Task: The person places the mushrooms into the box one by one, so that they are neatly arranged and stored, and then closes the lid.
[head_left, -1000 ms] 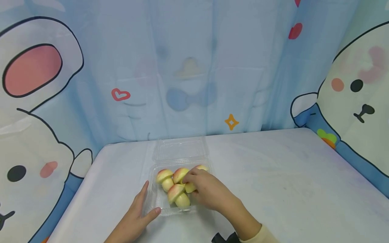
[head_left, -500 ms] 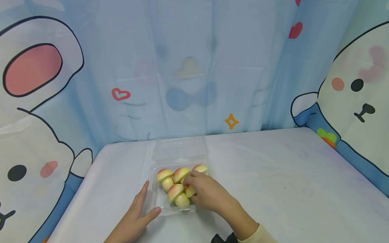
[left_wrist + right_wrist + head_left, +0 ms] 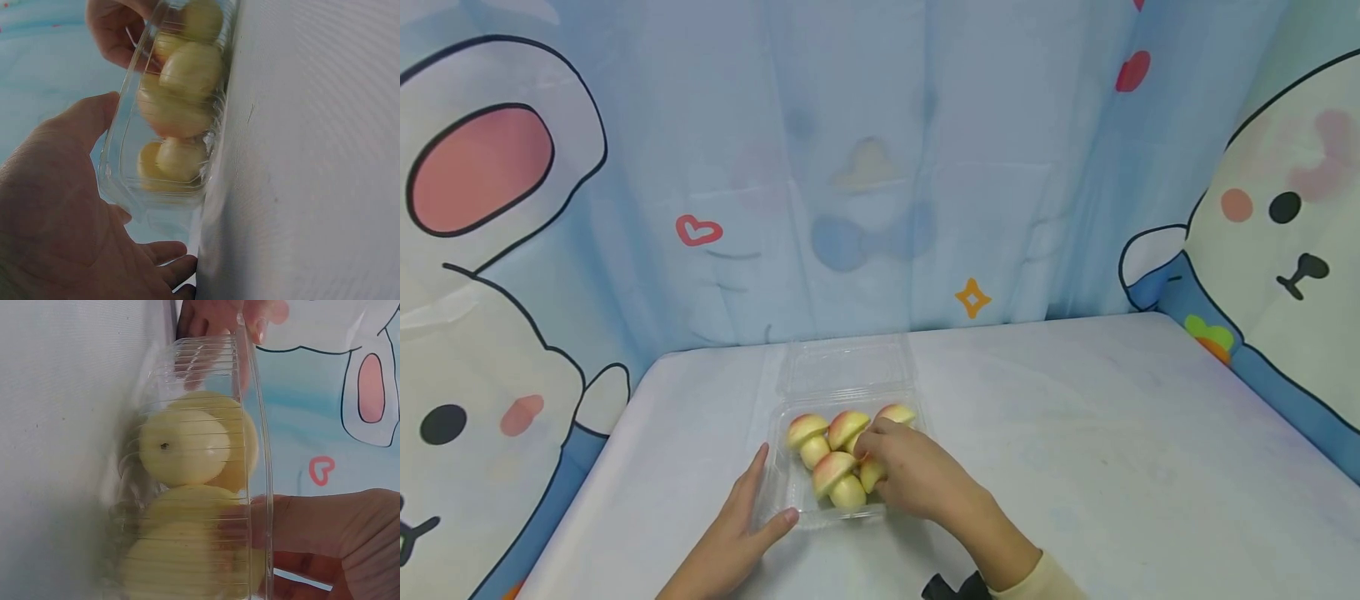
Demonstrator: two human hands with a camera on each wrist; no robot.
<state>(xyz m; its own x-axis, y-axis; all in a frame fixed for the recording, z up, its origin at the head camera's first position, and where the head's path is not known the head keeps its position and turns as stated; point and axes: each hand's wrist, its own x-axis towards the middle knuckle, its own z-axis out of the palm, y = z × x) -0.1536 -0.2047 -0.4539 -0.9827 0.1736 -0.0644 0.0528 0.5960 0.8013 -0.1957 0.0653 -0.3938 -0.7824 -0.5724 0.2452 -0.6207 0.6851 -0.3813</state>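
Several yellow mushroom-shaped pieces with reddish caps lie in a clear plastic box; one mushroom-shaped piece [image 3: 835, 475] sits at the front. My right hand [image 3: 917, 471] reaches in over the right side, thumb and fingers pinching another mushroom-shaped piece, partly hidden by the hand. In the right wrist view, my right thumb [image 3: 300, 525] shows beyond the ribbed wall. My left hand [image 3: 737, 525] is spread at the left front corner of the box [image 3: 780, 492], thumb and fingers straight. In the left wrist view, the left thumb [image 3: 94, 119] touches or nearly touches the rim.
The box's clear lid [image 3: 846, 367] lies folded back behind it. Box and lid rest on a white-covered table [image 3: 1075, 467]. A blue curtain [image 3: 880, 100] with cartoon animals hangs behind the table and at both sides.
The pinched mushroom-shaped piece has shifted slightly toward the front of the box, turning a little in my right fingers. My left hand stays in place.
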